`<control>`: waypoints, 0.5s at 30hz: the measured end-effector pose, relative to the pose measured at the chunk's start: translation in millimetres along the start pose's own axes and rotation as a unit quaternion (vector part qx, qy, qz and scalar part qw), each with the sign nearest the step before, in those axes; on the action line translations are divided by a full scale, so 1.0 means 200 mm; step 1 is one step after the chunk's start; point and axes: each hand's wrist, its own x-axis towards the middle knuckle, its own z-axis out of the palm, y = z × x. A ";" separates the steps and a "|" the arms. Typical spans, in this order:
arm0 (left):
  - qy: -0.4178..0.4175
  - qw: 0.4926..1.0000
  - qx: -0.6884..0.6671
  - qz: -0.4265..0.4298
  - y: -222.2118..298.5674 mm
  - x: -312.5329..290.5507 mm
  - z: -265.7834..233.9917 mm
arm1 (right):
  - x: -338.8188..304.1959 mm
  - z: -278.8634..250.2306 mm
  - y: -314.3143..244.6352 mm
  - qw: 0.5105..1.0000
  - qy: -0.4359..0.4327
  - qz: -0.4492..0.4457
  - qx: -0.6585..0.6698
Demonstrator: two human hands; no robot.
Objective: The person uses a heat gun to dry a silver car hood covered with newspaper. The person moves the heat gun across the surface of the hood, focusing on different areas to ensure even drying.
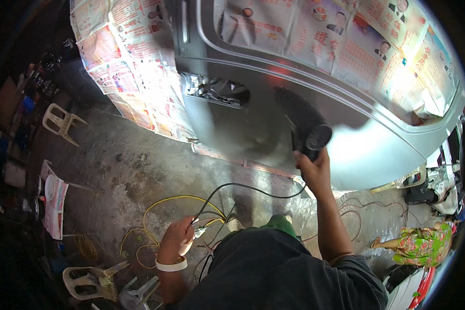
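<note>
My right hand (315, 166) is wrapped round the handle of a black hair dryer (311, 121), its nozzle directed at a grey car body panel (227, 126). A reddish glow shows on the panel just beyond the nozzle. From the dryer's handle a black cord (248, 186) loops down to my left hand (178, 238), which is closed on it at waist height. Beside those fingers sits a small pale piece, perhaps a connector, near a yellow cable (175, 197). Left of the dryer, the panel has an oblong lamp opening (215, 90).
Printed paper (139, 72) masks the car's windows and left side. Cables trail over the concrete floor (113, 170). Plastic chairs (62, 122) and a paper-covered stand (54, 201) are at left. Someone in a floral green garment (423, 247) is at right, near car parts (442, 188).
</note>
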 end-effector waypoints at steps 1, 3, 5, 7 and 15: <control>0.011 1.000 -0.003 -0.013 -0.02 -0.02 -0.01 | 0.05 0.09 0.05 0.999 -0.005 -0.017 -0.036; 0.029 0.999 -0.016 -0.029 -0.03 -0.04 -0.06 | 0.12 0.27 0.08 0.998 -0.040 -0.040 -0.022; 0.037 0.997 -0.033 -0.053 -0.04 -0.07 -0.10 | 0.20 0.45 0.15 0.991 -0.058 -0.072 -0.096; 0.031 0.995 -0.057 -0.079 -0.05 -0.09 -0.13 | 0.28 0.61 0.21 0.981 -0.070 -0.103 -0.149; 0.016 0.995 -0.059 -0.082 -0.08 -0.10 -0.13 | 0.41 1.11 0.12 0.951 -0.115 -0.168 -0.231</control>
